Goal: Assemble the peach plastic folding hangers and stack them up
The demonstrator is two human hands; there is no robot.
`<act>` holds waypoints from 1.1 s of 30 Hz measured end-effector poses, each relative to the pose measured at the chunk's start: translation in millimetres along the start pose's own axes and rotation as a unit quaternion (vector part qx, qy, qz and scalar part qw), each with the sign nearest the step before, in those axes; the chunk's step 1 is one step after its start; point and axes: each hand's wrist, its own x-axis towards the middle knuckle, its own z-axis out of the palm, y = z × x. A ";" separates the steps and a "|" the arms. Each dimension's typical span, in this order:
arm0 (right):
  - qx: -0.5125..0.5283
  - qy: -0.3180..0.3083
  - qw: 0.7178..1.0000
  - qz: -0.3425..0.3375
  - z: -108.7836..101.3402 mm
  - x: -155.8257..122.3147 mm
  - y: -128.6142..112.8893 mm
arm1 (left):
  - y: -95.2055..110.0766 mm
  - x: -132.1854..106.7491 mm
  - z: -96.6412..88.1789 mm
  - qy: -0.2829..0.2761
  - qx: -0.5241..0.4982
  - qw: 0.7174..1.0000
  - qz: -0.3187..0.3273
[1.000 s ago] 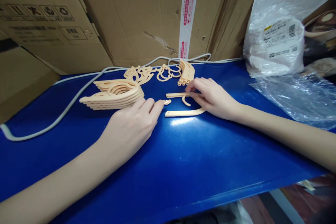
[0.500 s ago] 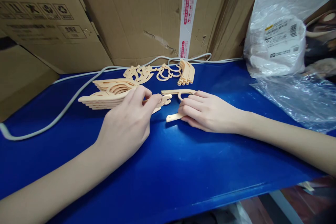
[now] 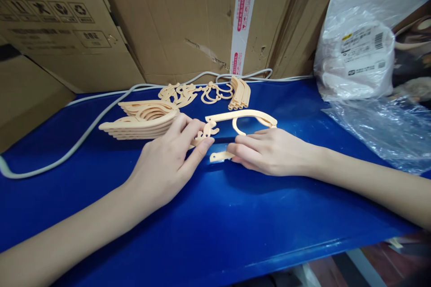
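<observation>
My left hand (image 3: 168, 157) pinches a small beige plastic hanger piece (image 3: 209, 130) with a notched end between thumb and fingers. Most of that piece is hidden by the fingers. My right hand (image 3: 266, 150) is closed on a beige hanger arm (image 3: 219, 156), whose flat end with a small hole sticks out to the left. Just behind the right hand lies a longer beige hanger part (image 3: 242, 115) with a curved hook on it. Beside my left hand is a neat stack of beige folding hangers (image 3: 141, 123), partly covered by the fingers.
Loose beige hooks (image 3: 215, 93) and a bundle of curved hanger arms (image 3: 239, 93) lie at the back of the blue table (image 3: 215, 228). A white cable (image 3: 111, 119) runs along the back and left. Cardboard boxes (image 3: 188, 18) stand behind; a plastic-wrapped package (image 3: 357, 58) is at right.
My left hand has turned, showing more of the thumb and tilting the notched piece upward. My right hand has come slightly nearer with the arm, uncovering more of the hanger part behind it.
</observation>
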 end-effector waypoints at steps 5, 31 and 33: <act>0.031 0.009 0.999 0.034 0.2 -1.3 -0.7 | -2.7 1.1 -0.8 -0.042 -0.065 0.997 0.008; 0.065 0.051 0.994 0.075 8.6 -1.6 4.5 | -9.8 -3.2 3.2 -0.094 -0.128 0.984 0.085; 0.055 0.055 0.994 0.074 7.9 -1.4 3.7 | -12.2 -3.0 4.6 -0.083 -0.103 0.986 0.103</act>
